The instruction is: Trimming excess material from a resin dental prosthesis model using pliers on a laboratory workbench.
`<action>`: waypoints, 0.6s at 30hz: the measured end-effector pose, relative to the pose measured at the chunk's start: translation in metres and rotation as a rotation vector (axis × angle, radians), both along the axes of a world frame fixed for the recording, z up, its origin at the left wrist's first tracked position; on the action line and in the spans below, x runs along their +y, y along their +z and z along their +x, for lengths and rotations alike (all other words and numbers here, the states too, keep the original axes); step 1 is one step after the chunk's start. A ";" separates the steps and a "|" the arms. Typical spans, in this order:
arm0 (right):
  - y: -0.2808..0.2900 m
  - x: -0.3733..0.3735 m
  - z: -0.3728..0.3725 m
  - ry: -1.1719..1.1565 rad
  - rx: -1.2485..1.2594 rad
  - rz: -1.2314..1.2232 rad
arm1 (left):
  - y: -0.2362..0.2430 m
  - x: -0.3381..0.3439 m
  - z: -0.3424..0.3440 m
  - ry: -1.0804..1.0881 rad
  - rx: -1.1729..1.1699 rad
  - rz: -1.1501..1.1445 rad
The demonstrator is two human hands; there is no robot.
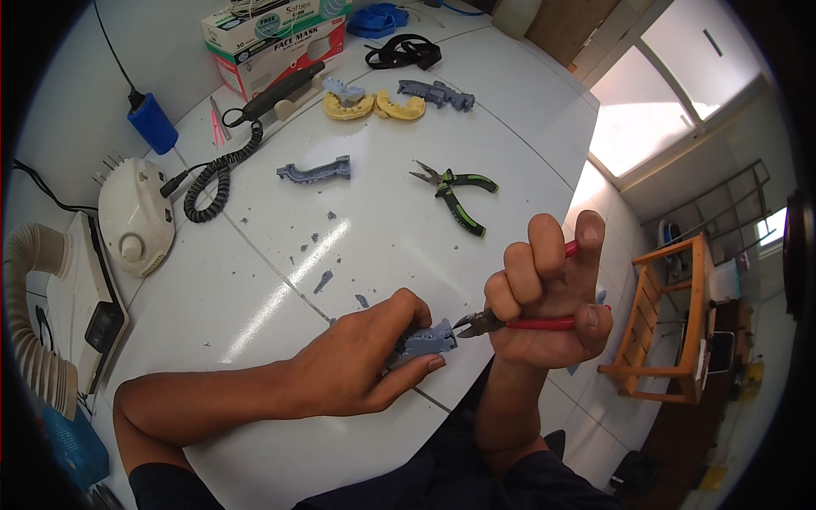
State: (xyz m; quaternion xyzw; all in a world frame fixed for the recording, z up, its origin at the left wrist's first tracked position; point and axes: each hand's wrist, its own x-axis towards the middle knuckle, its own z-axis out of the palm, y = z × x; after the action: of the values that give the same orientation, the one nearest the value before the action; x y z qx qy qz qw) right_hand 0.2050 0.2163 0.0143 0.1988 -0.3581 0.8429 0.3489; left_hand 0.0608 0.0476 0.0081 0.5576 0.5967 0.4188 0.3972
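Note:
My left hand [361, 353] rests low over the table, its fingers and thumb closed round a blue-grey moulded piece [432, 338] that looks like a dental model part. Part of that piece is hidden under the fingers. In my right hand [548, 297] are red-handled cutting pliers [481, 323], with the handles spread and the metal jaws at the piece's right end. Beyond the hands lie green-and-black long-nose pliers [450, 194] and a similar curved blue-grey piece [314, 170]. Small blue-grey scraps [323, 280] are scattered left of my hands.
Yellow dental models [348, 106] and another blue-grey part [436, 93] lie at the back. A dark rotary handpiece [285, 92] with a coiled cord leads to a white control unit [134, 217]. Cartons [276, 51] stand behind. A ribbed hose [38, 323] is at left, a wooden rack [659, 323] right.

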 end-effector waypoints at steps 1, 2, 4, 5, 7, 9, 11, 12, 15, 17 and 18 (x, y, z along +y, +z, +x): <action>0.000 0.001 -0.001 0.008 -0.010 0.018 | -0.005 0.001 -0.002 -0.024 0.063 0.092; -0.001 0.001 -0.001 0.014 -0.020 0.036 | -0.007 0.002 -0.002 -0.050 0.125 0.184; -0.003 0.001 0.001 0.013 -0.036 0.026 | -0.008 0.003 -0.002 -0.065 0.108 0.196; -0.004 0.001 0.002 0.016 -0.050 0.016 | -0.008 0.003 -0.002 -0.076 0.093 0.208; -0.007 0.001 0.002 0.051 -0.042 0.001 | -0.010 0.002 -0.002 -0.088 0.090 0.191; -0.008 0.001 0.002 0.089 -0.032 -0.011 | -0.011 0.002 -0.001 -0.097 0.088 0.176; -0.008 0.000 0.001 0.091 -0.026 -0.013 | -0.012 0.001 -0.001 -0.089 0.087 0.154; -0.008 -0.001 0.001 0.090 -0.027 -0.014 | -0.013 0.001 0.000 -0.089 0.086 0.153; -0.008 -0.001 0.001 0.108 -0.037 0.013 | -0.014 0.000 0.000 -0.085 0.102 0.150; -0.010 0.004 0.002 0.150 -0.063 0.092 | -0.015 0.000 0.000 -0.095 0.099 0.132; -0.010 0.003 0.002 0.149 -0.064 0.092 | -0.015 0.000 0.000 -0.096 0.098 0.132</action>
State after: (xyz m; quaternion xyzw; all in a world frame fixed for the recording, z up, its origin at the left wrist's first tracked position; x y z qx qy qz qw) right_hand 0.2070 0.2193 0.0045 0.2137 -0.3914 0.8552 0.2641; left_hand 0.0610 0.0481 -0.0069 0.6302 0.5591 0.4098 0.3496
